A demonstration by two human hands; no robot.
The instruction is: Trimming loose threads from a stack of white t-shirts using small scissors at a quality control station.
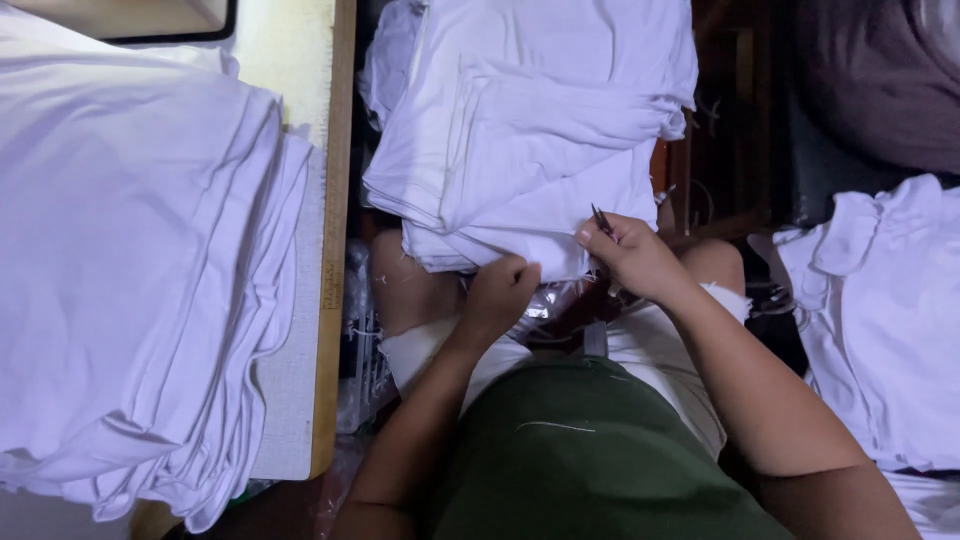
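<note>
White cotton-like fabric fills most of the head view. A stack of folded white garments [530, 130] rests on the person's lap, its near edge hanging over the knees and touching both hands. The left hand [500, 295] is curled into a loose fist, pinching the lower edge of the stack between thumb and fingers, so it is closed on the cloth. The right hand [635, 255] is closed around a small dark thread snipper [601, 219], whose slim tip pokes up past the thumb and lies against the hem of the top garment; whether its blades are open or shut is too small to tell.

Fabric of this kind looks light, soft and floppy: it would sag and slide if lifted by one corner, and the layers could slip over each other. A pinch at a hem or seam edge, with the other hand holding the cloth taut nearby, seems the surest hold. The snipper is thin and rigid, and sits best held close to its tip.

To the left, a larger pile of white garments [140, 270] lies on a pale table with a wooden edge [335, 250]. To the right, another heap of white cloth [880, 310] sits just beside the person's right arm. Crumpled clear plastic [360, 350] shows between the table and the left knee.
</note>
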